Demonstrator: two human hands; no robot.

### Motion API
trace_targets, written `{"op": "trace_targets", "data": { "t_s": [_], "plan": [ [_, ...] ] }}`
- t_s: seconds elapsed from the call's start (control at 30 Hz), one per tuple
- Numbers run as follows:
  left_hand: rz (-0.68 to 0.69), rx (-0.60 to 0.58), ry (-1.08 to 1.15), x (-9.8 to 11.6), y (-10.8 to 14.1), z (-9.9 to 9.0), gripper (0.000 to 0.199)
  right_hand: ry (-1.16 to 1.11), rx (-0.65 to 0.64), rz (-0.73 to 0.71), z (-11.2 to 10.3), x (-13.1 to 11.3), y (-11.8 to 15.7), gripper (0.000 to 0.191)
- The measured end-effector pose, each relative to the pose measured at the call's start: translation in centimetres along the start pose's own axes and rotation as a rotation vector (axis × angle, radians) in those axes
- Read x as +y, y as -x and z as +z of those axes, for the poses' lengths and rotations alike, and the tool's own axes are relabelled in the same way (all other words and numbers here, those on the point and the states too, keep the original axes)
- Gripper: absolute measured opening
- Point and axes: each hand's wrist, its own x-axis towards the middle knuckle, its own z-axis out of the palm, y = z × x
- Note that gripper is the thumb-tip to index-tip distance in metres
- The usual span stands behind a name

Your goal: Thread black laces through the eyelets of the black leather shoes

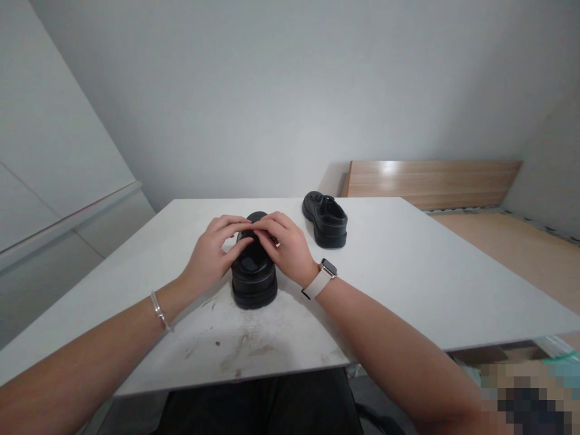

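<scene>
I am leaning both forearms in over the white desk (pixel 385 284), and my left hand (pixel 212 249) and right hand (pixel 290 249) are meeting above the near black shoe (pixel 254 283). My fingers are bending inward with the tips coming together over its upper; whether they are pinching a lace or only touching the shoe, I cannot tell, as my own fingers are hiding that spot. This shoe is standing upright on the desk in front of me, its heel facing me and its toe pointing away. The other black shoe (pixel 331 232) is standing upright farther back to the right, near the far edge, its toe angling away to the left. Dark smudges (pixel 247 350) are marking the desk between the near shoe and me. I am wearing a clear bracelet (pixel 158 311) on my left wrist and a watch (pixel 328 267) on my right.
</scene>
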Motion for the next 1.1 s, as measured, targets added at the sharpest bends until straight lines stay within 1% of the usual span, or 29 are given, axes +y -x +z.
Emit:
{"op": "trace_targets", "data": {
  "t_s": [0.1,0.23,0.4,0.6,0.73,0.87,0.97,1.1],
  "plan": [
    [0.008,-0.036,0.008,-0.5,0.0,0.2,0.022,-0.015,-0.006,-0.008,0.1,-0.1,0.0,0.018],
    [-0.012,-0.047,0.053,-0.7,0.0,0.3,0.02,-0.012,-0.009,-0.027,0.1,-0.3,-0.2,0.018],
    [-0.008,0.006,0.077,-0.5,0.0,0.4,0.013,-0.075,-0.04,-0.068,-0.4,-0.6,-0.5,0.018],
    [0.002,0.049,0.064,-0.3,0.1,0.5,0.01,-0.148,-0.077,-0.072,-1.1,-0.7,-0.7,0.024],
    [0.001,0.055,0.075,-0.4,0.1,0.5,0.009,-0.07,-0.128,-0.084,-1.2,-0.5,-0.8,0.034],
    [0.006,0.051,0.088,-0.5,0.1,0.5,0.009,0.037,-0.157,-0.073,-1.1,0.0,-0.8,0.026],
    [0.018,0.051,0.084,-0.5,0.1,0.4,0.009,0.037,-0.121,-0.045,-1.0,0.2,-0.7,0.021],
    [0.016,0.052,0.092,-0.5,0.1,0.4,0.009,0.01,0.012,-0.074,-1.3,-0.2,-0.7,0.021]
  ]
}}
